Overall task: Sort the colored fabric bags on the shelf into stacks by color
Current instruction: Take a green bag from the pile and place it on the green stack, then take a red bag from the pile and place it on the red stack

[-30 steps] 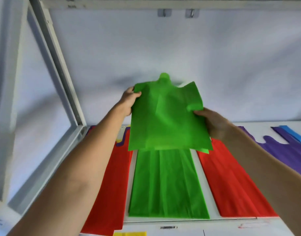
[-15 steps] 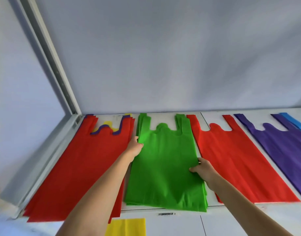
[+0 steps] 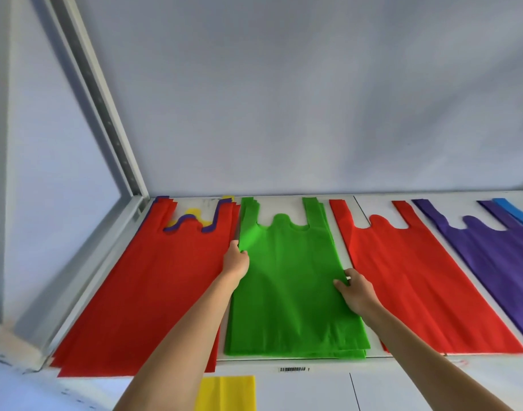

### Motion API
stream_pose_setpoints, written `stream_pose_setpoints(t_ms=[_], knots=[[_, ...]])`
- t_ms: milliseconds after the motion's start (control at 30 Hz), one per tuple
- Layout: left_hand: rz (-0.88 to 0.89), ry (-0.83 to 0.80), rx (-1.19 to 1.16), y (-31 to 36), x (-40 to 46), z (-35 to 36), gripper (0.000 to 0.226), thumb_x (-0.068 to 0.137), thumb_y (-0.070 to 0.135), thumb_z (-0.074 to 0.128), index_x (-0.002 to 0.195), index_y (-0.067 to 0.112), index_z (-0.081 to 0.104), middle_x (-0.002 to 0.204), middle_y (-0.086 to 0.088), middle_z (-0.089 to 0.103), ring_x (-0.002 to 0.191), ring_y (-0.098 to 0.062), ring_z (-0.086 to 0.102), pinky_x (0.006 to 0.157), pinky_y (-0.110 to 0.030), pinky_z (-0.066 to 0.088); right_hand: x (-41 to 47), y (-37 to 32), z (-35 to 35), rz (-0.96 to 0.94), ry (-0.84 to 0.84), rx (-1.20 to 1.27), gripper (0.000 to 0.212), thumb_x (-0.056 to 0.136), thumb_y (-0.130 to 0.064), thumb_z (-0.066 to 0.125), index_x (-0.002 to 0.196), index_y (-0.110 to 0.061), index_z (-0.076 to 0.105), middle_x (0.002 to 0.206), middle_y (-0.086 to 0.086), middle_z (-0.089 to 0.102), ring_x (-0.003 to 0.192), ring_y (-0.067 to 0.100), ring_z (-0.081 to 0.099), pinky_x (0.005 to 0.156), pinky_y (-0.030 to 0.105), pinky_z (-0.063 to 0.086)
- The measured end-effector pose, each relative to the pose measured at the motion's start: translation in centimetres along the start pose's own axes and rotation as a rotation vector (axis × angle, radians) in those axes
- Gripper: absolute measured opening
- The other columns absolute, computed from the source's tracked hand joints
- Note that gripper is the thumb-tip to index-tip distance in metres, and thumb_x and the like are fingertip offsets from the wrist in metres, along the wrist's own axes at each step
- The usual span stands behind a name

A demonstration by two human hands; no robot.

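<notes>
A stack of green bags [image 3: 290, 280] lies flat in the middle of the white shelf [image 3: 373, 203]. My left hand [image 3: 236, 261] pinches the top green bag at its left edge. My right hand [image 3: 353, 289] grips its right edge, fingers curled over the fabric. Left of it lies a mixed pile [image 3: 153, 280] with a red bag on top and purple and yellow handles showing beneath. To the right lie a red stack [image 3: 417, 280], a purple stack [image 3: 491, 250] and a blue bag [image 3: 518, 215] at the frame edge.
A grey metal upright [image 3: 100, 114] rises at the shelf's left corner, with a pale back wall behind. A yellow bag [image 3: 226, 393] lies on a lower surface by my left forearm. A barcode label [image 3: 293, 369] sits on the shelf's front edge.
The green bag, held up in the air a second ago, has come down flat onto the green stack. Both hands stay on its side edges.
</notes>
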State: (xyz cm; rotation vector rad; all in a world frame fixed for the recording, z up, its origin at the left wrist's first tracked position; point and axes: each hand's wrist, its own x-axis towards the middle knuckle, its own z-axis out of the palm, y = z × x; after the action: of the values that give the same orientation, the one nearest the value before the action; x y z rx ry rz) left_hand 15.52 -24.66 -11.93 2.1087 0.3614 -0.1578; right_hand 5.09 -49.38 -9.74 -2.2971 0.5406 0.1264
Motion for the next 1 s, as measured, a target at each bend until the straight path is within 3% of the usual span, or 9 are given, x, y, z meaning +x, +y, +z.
stream_pose_setpoints(t_ms=[133,233,400,500,600,667,767,900,1000], knots=[[-0.009,-0.001,0.05,0.3,0.4,0.0,0.046,0.1,0.01,0.042,0.145,0.009,0.033,0.145,-0.013,0.043,0.116,-0.028,0.056,0.076,-0.031,0.044,0.2,0.1,0.0,-0.001,0.018,-0.063,0.036,0.095,-0.025,0.053,0.122,-0.001,0.053,0.103,0.014,0.061,0.075,0.021,0.052,0.061,0.029,0.042],[-0.007,0.01,0.091,0.5,0.8,0.0,0.046,0.099,0.012,0.046,0.144,0.008,0.035,0.145,-0.014,0.045,0.12,-0.03,0.055,0.088,-0.036,0.049,0.4,0.0,0.1,0.004,0.013,-0.082,0.034,0.094,-0.025,0.053,0.117,0.0,0.054,0.094,0.009,0.058,0.078,0.023,0.055,0.067,0.032,0.046],[-0.027,0.02,0.133,1.1,1.2,0.0,0.047,0.097,0.019,0.051,0.141,0.006,0.04,0.142,-0.014,0.048,0.126,-0.031,0.051,0.099,-0.037,0.045,0.6,-0.2,0.2,-0.001,-0.013,-0.119,0.037,0.094,-0.023,0.056,0.122,0.0,0.052,0.108,0.016,0.063,0.081,0.022,0.053,0.069,0.03,0.044],[-0.019,0.003,0.227,1.5,1.3,-0.8,0.043,0.094,0.02,0.056,0.133,0.006,0.047,0.133,-0.013,0.057,0.118,-0.031,0.057,0.093,-0.037,0.05,0.5,-0.4,0.0,0.006,-0.035,-0.151,0.042,0.093,-0.026,0.056,0.126,0.0,0.049,0.1,0.011,0.059,0.078,0.021,0.054,0.066,0.029,0.045],[0.095,0.006,0.356,2.4,1.2,-3.0,0.038,0.09,0.016,0.055,0.125,0.004,0.051,0.122,-0.015,0.063,0.11,-0.033,0.062,0.089,-0.035,0.051,0.2,-0.7,-0.8,0.04,-0.045,-0.233,0.046,0.094,-0.034,0.053,0.127,-0.003,0.048,0.095,0.008,0.059,0.077,0.022,0.059,0.065,0.029,0.046],[0.201,0.039,0.403,3.2,0.9,-5.8,0.03,0.087,0.018,0.051,0.114,0.006,0.059,0.107,-0.014,0.07,0.098,-0.032,0.068,0.088,-0.038,0.054,-0.2,-1.4,-1.5,0.047,-0.015,-0.409,0.048,0.093,-0.041,0.051,0.127,-0.007,0.048,0.107,0.01,0.062,0.092,0.027,0.063,0.072,0.031,0.048],[0.292,0.156,0.481,3.4,0.5,-11.3,0.025,0.085,0.02,0.048,0.087,0.009,0.069,0.083,-0.003,0.07,0.085,-0.028,0.069,0.076,-0.036,0.054,-1.1,-3.5,-1.8,-0.036,0.095,-0.675,0.05,0.091,-0.043,0.051,0.131,-0.014,0.044,0.132,0.008,0.049,0.12,0.028,0.051,0.084,0.037,0.05],[0.184,0.237,0.56,0.6,0.3,-18.2,0.023,0.087,0.022,0.047,0.075,0.015,0.065,0.079,-0.006,0.065,0.079,-0.029,0.064,0.066,-0.03,0.044,-2.2,-8.5,1.1,-0.27,0.098,-0.54,0.042,0.091,-0.036,0.052,0.128,-0.016,0.051,0.131,0.006,0.053,0.118,0.024,0.054,0.089,0.035,0.05],[0.068,0.228,0.62,-3.4,0.8,-21.2,0.031,0.087,0.024,0.046,0.088,0.001,0.067,0.086,-0.018,0.068,0.09,-0.035,0.067,0.065,-0.035,0.049,-3.4,-12.6,5.6,-0.354,-0.001,-0.368,0.037,0.091,-0.031,0.054,0.123,-0.013,0.058,0.124,0.007,0.06,0.108,0.023,0.06,0.084,0.027,0.047]])
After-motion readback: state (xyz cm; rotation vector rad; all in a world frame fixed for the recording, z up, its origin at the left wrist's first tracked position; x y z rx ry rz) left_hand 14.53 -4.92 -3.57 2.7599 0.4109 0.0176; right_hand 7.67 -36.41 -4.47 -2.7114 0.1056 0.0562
